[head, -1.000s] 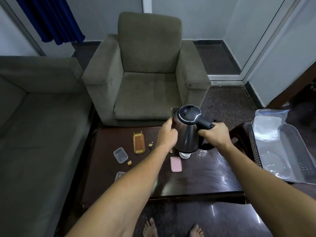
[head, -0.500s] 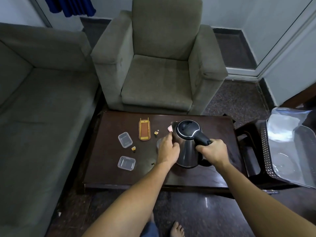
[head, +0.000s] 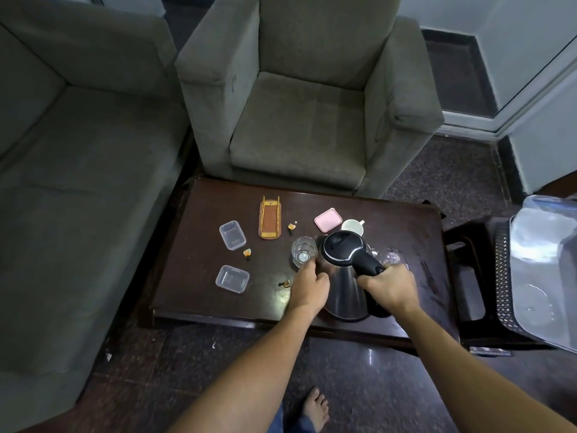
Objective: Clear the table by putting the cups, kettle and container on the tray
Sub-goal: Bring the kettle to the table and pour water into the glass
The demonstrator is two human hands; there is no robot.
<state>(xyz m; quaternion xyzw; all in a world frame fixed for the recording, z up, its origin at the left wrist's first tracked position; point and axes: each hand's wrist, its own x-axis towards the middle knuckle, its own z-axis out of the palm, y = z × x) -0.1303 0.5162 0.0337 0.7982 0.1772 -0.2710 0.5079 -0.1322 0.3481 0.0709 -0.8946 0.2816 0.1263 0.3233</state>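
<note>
While the right hand (head: pixel 390 287) grips the kettle (head: pixel 343 285) by its handle and the left hand (head: pixel 309 285) curls against its steel side, it is between them, at the desk (head: pixel 193 276) edge. It is probably heavy and slick, so the handle is the safest hold.

I see both bare forearms rising from the bottom edge toward the middle of the frame. My right hand (head: pixel 388 287) is wrapped around the handle of the kettle (head: pixel 343 295), knuckles up, just right of centre. My left hand (head: pixel 309 285) sits at centre, fingers curled against the kettle's side. One bare foot (head: pixel 315 407) shows at bottom centre.
</note>
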